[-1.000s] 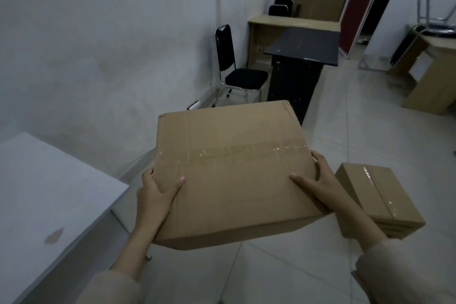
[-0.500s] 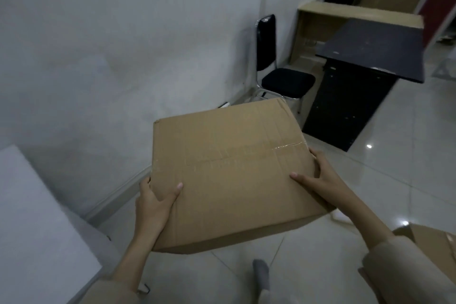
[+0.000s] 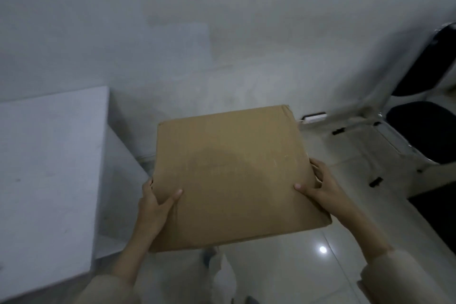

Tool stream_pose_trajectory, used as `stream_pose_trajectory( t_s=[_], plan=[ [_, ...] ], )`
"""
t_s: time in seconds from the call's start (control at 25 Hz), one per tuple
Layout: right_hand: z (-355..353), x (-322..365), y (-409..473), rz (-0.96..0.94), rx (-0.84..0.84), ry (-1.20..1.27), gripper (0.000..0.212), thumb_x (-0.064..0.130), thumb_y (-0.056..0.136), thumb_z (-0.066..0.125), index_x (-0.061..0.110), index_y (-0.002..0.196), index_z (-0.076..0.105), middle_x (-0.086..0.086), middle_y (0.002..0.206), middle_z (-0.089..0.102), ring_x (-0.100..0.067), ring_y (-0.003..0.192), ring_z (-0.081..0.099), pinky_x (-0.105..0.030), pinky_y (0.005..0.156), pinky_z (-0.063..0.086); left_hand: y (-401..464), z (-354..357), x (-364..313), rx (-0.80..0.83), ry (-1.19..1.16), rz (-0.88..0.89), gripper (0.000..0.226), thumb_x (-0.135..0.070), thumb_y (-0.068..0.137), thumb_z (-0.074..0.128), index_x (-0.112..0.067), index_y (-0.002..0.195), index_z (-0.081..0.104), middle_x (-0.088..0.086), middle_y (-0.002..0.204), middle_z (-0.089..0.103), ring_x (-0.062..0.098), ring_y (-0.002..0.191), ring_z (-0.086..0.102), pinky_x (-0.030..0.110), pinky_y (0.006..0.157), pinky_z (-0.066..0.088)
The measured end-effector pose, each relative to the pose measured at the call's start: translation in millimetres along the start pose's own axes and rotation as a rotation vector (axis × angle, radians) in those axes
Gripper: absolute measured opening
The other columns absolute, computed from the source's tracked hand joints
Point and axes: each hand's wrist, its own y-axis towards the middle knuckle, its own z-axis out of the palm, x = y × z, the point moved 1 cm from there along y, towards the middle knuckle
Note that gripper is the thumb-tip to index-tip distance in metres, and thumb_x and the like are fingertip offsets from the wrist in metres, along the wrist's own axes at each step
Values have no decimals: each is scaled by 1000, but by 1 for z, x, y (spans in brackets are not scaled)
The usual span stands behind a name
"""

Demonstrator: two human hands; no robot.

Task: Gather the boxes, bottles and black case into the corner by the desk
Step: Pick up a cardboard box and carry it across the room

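Observation:
I hold a large, flat brown cardboard box (image 3: 234, 175) in front of me, above the pale tiled floor. My left hand (image 3: 155, 202) grips its near left edge, thumb on top. On the box's right edge sits my right hand (image 3: 320, 187), thumb on top and fingers curled around the side. The box hangs over the floor corner between the white desk (image 3: 49, 168) on the left and the grey wall. No bottles, black case or other boxes are in view.
A black padded chair (image 3: 424, 131) with a chrome frame stands at the right by the wall. A white power strip (image 3: 313, 117) lies at the wall's foot. My foot (image 3: 217, 264) shows on the floor below the box.
I have turned left, toward the wall and the white desk. The black desk and the small box on the floor have left the view. Both hands keep their hold on the big box.

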Motion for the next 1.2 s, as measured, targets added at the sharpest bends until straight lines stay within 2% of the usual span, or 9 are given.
stream_pose_trajectory(
  t_s=[0.16,0.28,0.44,0.64,0.76,0.88,1.0,1.08,1.2],
  plan=[
    [40,-7,91,62,123,-14,63,-5,81,61,11,135,33,5,128,40,-19,125,41,-31,98,38,64,-9,19,12,-12,-130,76,-11,81,66,-6,142,20,19,141,41,32,125,44,41,101,38],
    [68,-17,153,100,190,-46,61,-13,80,53,9,133,33,-5,138,41,-24,132,38,-33,102,36,108,-6,41,-8,-30,-236,78,0,81,64,-2,142,17,21,144,36,35,130,39,40,103,33],
    [111,-54,222,195,217,-45,63,-6,82,58,11,135,29,-9,142,38,-29,131,38,-44,105,39,164,15,84,-91,-25,-344,75,16,75,62,6,138,21,28,140,37,39,127,41,39,97,35],
    [188,-131,320,322,183,20,59,-10,82,53,7,134,32,-7,131,40,-22,116,42,-34,91,38,237,58,183,-154,12,-468,74,10,77,64,-5,138,26,22,136,45,35,123,46,46,103,37],
    [232,-179,373,343,161,78,56,-10,81,47,8,133,34,-2,124,41,-17,110,41,-30,84,38,283,85,239,-197,20,-480,71,7,79,63,-6,139,28,17,137,46,31,123,46,42,104,36],
    [271,-224,416,325,137,113,55,-2,77,52,10,129,38,-3,122,45,-17,105,46,-22,71,42,322,105,293,-209,27,-490,72,2,81,62,-11,141,25,9,138,44,27,124,44,40,104,36],
    [300,-254,446,299,153,133,54,-9,80,48,14,128,41,1,122,48,-10,97,51,-18,71,42,348,113,335,-232,19,-496,72,1,83,60,-16,142,23,1,130,44,19,117,44,35,100,35],
    [312,-264,461,266,206,117,58,-12,80,44,14,131,39,4,124,47,-2,96,51,-17,73,42,365,114,352,-256,11,-493,73,0,83,60,-18,143,23,3,136,45,21,122,44,39,105,34],
    [326,-270,478,230,306,91,69,-18,78,38,14,140,32,7,132,43,-9,114,46,-22,90,41,390,105,368,-266,44,-489,73,-4,84,60,-22,144,25,4,145,41,22,129,41,43,111,31]
  ],
)
